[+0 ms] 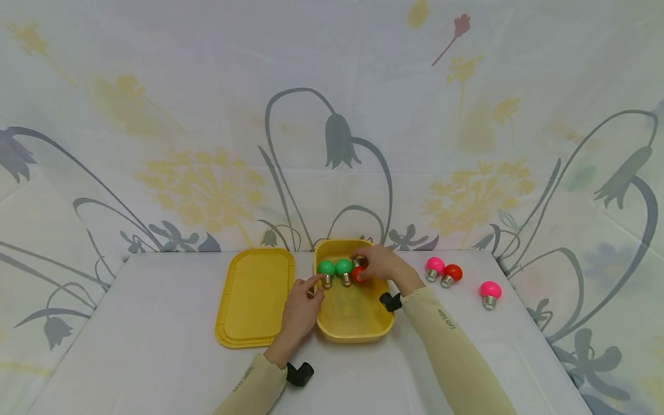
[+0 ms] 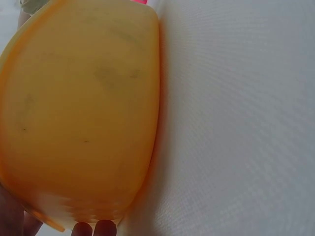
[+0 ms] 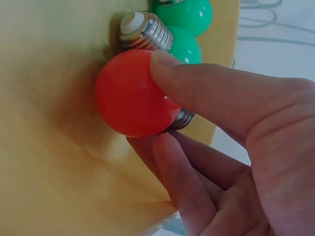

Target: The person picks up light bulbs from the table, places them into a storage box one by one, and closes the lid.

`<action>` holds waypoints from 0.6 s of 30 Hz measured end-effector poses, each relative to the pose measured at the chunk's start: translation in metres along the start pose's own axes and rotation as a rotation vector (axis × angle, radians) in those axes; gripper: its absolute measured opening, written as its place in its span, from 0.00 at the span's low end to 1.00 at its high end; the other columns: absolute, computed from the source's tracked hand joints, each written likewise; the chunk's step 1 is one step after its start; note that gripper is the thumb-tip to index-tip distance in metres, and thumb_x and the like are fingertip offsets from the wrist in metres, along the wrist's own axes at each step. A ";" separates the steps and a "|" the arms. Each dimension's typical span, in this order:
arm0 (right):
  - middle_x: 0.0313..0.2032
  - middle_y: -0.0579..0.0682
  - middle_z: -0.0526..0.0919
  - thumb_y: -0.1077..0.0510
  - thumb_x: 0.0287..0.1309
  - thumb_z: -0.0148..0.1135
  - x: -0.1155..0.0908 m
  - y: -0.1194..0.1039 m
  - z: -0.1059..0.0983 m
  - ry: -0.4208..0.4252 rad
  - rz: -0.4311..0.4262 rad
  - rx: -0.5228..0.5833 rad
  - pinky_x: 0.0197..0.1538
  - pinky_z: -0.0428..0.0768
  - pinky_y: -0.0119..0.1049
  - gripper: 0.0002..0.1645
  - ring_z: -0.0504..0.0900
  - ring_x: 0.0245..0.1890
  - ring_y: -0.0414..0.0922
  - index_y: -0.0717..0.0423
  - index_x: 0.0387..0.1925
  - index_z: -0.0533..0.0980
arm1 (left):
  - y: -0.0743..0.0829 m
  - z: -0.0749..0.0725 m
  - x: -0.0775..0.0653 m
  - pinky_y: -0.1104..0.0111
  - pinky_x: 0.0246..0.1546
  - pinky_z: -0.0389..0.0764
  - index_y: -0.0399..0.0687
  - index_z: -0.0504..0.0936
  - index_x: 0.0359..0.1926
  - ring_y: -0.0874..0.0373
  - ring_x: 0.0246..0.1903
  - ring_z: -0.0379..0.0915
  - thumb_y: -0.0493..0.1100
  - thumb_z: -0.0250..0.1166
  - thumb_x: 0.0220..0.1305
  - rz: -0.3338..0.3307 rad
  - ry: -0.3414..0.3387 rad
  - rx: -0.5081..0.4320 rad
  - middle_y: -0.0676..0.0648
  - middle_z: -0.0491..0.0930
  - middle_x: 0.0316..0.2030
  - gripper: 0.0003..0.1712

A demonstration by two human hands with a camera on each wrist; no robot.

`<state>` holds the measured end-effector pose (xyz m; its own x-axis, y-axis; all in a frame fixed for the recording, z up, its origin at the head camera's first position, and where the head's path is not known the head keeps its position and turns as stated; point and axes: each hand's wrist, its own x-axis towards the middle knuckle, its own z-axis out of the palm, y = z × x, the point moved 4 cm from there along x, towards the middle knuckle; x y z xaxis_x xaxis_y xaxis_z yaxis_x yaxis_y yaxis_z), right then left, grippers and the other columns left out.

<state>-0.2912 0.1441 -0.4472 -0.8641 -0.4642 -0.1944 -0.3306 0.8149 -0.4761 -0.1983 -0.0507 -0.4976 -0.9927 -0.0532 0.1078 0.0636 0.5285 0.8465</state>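
Note:
In the head view, my right hand (image 1: 383,262) reaches over the right side of a yellow plastic container (image 1: 355,317). Its thumb and fingers pinch a red light bulb (image 3: 130,96) by the globe, the metal screw base pointing to the far end. Two green light bulbs (image 1: 327,267) lie side by side just left of it, bases toward the near end. My left hand (image 1: 302,308) holds the container's left rim, its index finger reaching over to the leftmost green bulb's base. Fingertips (image 2: 105,228) press the outer wall in the left wrist view.
A flat yellow lid (image 1: 256,297) lies left of the container. To the right on the white table (image 1: 155,346) are a pink bulb (image 1: 434,266) beside another red bulb (image 1: 453,272), and a second pink bulb (image 1: 490,291) farther right. A flower-patterned cloth (image 1: 332,190) hangs behind.

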 end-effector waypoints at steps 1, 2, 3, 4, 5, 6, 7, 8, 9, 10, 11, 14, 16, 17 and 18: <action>0.45 0.50 0.83 0.61 0.52 0.73 0.000 0.000 0.000 -0.004 0.006 -0.010 0.55 0.76 0.45 0.27 0.78 0.43 0.48 0.54 0.56 0.79 | 0.000 0.000 0.000 0.67 0.27 0.68 0.52 0.83 0.57 0.57 0.28 0.66 0.41 0.60 0.67 0.000 0.000 0.002 0.48 0.68 0.32 0.19; 0.45 0.50 0.83 0.61 0.53 0.73 0.001 0.000 0.001 -0.009 0.011 -0.022 0.55 0.76 0.45 0.27 0.78 0.43 0.48 0.54 0.57 0.79 | 0.000 0.000 0.000 0.67 0.27 0.68 0.52 0.83 0.57 0.57 0.28 0.66 0.41 0.60 0.67 0.000 0.000 0.004 0.48 0.68 0.32 0.19; 0.46 0.50 0.83 0.60 0.53 0.73 0.001 -0.001 0.001 -0.013 0.014 -0.035 0.55 0.76 0.45 0.27 0.78 0.43 0.48 0.54 0.57 0.79 | -0.001 0.001 0.000 0.67 0.27 0.68 0.52 0.83 0.57 0.57 0.28 0.66 0.41 0.60 0.67 -0.002 0.000 0.005 0.48 0.68 0.32 0.19; 0.46 0.49 0.83 0.60 0.53 0.73 0.001 -0.001 0.001 -0.017 0.017 -0.047 0.55 0.76 0.45 0.28 0.78 0.43 0.47 0.54 0.57 0.79 | -0.001 0.001 0.000 0.67 0.27 0.68 0.53 0.83 0.57 0.57 0.28 0.66 0.41 0.60 0.67 -0.003 0.001 0.005 0.49 0.69 0.32 0.19; 0.46 0.49 0.83 0.60 0.53 0.73 0.001 -0.002 0.001 -0.022 0.021 -0.054 0.55 0.76 0.45 0.28 0.78 0.43 0.47 0.54 0.57 0.79 | -0.001 0.001 0.000 0.67 0.27 0.68 0.53 0.83 0.57 0.57 0.28 0.66 0.41 0.60 0.67 -0.002 0.002 0.007 0.49 0.69 0.32 0.19; 0.46 0.49 0.83 0.60 0.53 0.73 0.002 -0.002 0.001 -0.024 0.024 -0.061 0.55 0.76 0.45 0.28 0.78 0.43 0.47 0.54 0.58 0.79 | -0.001 0.001 0.000 0.67 0.27 0.68 0.53 0.83 0.57 0.57 0.28 0.66 0.41 0.60 0.67 -0.002 0.004 0.006 0.49 0.69 0.32 0.19; 0.46 0.50 0.83 0.60 0.53 0.73 0.001 -0.003 0.001 -0.026 0.028 -0.062 0.55 0.76 0.45 0.28 0.78 0.43 0.48 0.54 0.58 0.79 | -0.001 0.001 0.000 0.67 0.27 0.68 0.53 0.83 0.57 0.57 0.28 0.67 0.41 0.60 0.67 -0.001 0.004 0.006 0.49 0.69 0.32 0.19; 0.47 0.50 0.83 0.61 0.53 0.72 0.001 -0.003 0.001 -0.026 0.031 -0.059 0.56 0.76 0.45 0.28 0.78 0.43 0.48 0.54 0.58 0.79 | -0.001 0.000 0.000 0.67 0.27 0.68 0.53 0.83 0.57 0.57 0.28 0.66 0.41 0.60 0.67 0.000 0.005 0.005 0.49 0.69 0.32 0.19; 0.48 0.50 0.83 0.60 0.53 0.72 0.001 -0.003 0.000 -0.027 0.035 -0.055 0.56 0.76 0.46 0.29 0.78 0.43 0.48 0.54 0.59 0.79 | -0.001 0.000 0.000 0.67 0.28 0.68 0.53 0.83 0.57 0.57 0.28 0.66 0.41 0.60 0.67 -0.001 0.004 0.005 0.49 0.69 0.32 0.19; 0.48 0.51 0.83 0.60 0.54 0.72 0.001 -0.003 0.000 -0.026 0.040 -0.049 0.56 0.75 0.46 0.29 0.78 0.44 0.48 0.54 0.59 0.78 | -0.001 0.000 0.000 0.66 0.28 0.69 0.53 0.83 0.57 0.57 0.29 0.67 0.41 0.60 0.67 -0.001 0.004 0.004 0.49 0.69 0.32 0.19; 0.49 0.52 0.83 0.60 0.54 0.72 0.001 -0.003 0.000 -0.025 0.044 -0.043 0.57 0.75 0.46 0.29 0.78 0.45 0.49 0.54 0.60 0.78 | -0.001 0.000 0.000 0.66 0.28 0.69 0.53 0.83 0.57 0.57 0.29 0.67 0.41 0.60 0.67 -0.002 0.004 0.003 0.49 0.68 0.32 0.19; 0.51 0.55 0.82 0.59 0.55 0.72 0.000 -0.002 -0.001 -0.022 0.048 -0.025 0.57 0.75 0.47 0.30 0.79 0.47 0.50 0.54 0.61 0.78 | -0.001 0.000 0.000 0.66 0.28 0.69 0.53 0.83 0.57 0.57 0.29 0.67 0.40 0.60 0.67 -0.003 0.002 0.004 0.49 0.68 0.32 0.19; 0.51 0.56 0.82 0.59 0.55 0.72 0.000 -0.001 -0.002 -0.014 0.040 -0.012 0.57 0.76 0.47 0.30 0.80 0.48 0.51 0.54 0.61 0.78 | -0.001 0.000 0.000 0.67 0.28 0.69 0.53 0.83 0.57 0.57 0.29 0.67 0.40 0.60 0.67 -0.002 0.002 0.006 0.49 0.68 0.32 0.19; 0.51 0.56 0.82 0.59 0.55 0.72 0.000 -0.001 -0.002 -0.009 0.028 -0.009 0.57 0.76 0.47 0.30 0.80 0.49 0.52 0.55 0.60 0.78 | -0.001 0.000 0.000 0.67 0.28 0.69 0.53 0.84 0.57 0.57 0.29 0.67 0.40 0.60 0.67 0.000 0.001 0.004 0.49 0.68 0.32 0.19; 0.51 0.57 0.83 0.60 0.55 0.72 0.000 0.000 -0.003 -0.003 0.015 -0.005 0.56 0.76 0.47 0.29 0.80 0.49 0.52 0.56 0.60 0.78 | -0.001 0.000 -0.001 0.67 0.28 0.69 0.53 0.84 0.57 0.57 0.29 0.67 0.40 0.60 0.67 0.001 0.002 0.004 0.49 0.68 0.32 0.19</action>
<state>-0.2918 0.1451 -0.4449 -0.8681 -0.4526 -0.2039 -0.3194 0.8236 -0.4687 -0.1978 -0.0510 -0.4982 -0.9924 -0.0544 0.1100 0.0645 0.5317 0.8445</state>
